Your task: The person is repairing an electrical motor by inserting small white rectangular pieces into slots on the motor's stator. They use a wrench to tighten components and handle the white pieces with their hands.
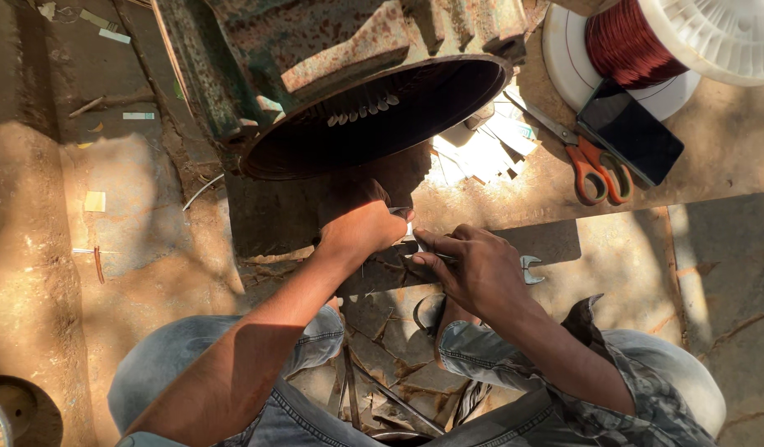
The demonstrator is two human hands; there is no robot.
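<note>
Seated person in blue jeans (192, 364); left hand (361, 225) and right hand (473, 269) meet at the edge of the worn wooden table (730, 141), both pinching a thin pale paper strip (411, 236), likely folding it. Next, judged: a firm crease. Beyond: steel spanner (531, 269), rusty green motor stator housing (365, 91), orange-handled scissors (593, 165), copper wire spool (647, 41).

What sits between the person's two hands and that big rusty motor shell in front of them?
Nothing visible blocks the way. The left hand and right hand pinch a small pale strip just below the open mouth of the motor shell; only bare shaded bench lies between.
</note>
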